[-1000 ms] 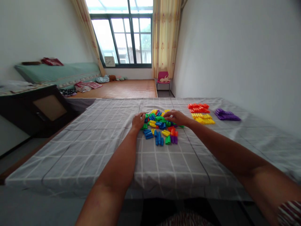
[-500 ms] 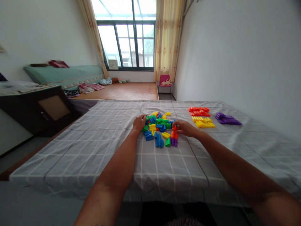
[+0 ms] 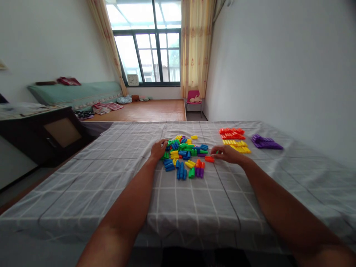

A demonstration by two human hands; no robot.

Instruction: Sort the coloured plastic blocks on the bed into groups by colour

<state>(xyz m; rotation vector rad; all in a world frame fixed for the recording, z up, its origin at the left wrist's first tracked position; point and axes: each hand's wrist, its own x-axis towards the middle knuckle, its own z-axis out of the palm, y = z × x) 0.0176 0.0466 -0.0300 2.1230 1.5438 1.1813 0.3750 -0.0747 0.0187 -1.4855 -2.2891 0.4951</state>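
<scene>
A loose heap of plastic building blocks (image 3: 186,152), bullet-like in shape and green, blue, yellow, orange and purple, lies on the checked cloth between my hands. At the heap's left edge rests my left hand (image 3: 159,149), its fingers bent lightly against the green blocks and seemingly apart. My right hand (image 3: 222,153) is at the right side, fingertips pinched on the end of an orange block (image 3: 209,159). Close by, nearer to me, are other orange blocks (image 3: 200,164) just above purple blocks (image 3: 199,172).
Sorted blocks lie to the right: an orange group (image 3: 231,133), a yellow group (image 3: 237,146) and a purple group (image 3: 265,142). A grey checked cloth (image 3: 111,178) covers the table. Beyond it are a bed (image 3: 150,109), a pink chair (image 3: 193,96) and a dark cabinet (image 3: 61,128).
My right hand has moved right, drawing an orange block away from the orange and purple ones. My left hand stays at the heap's left edge. The view has shifted slightly.
</scene>
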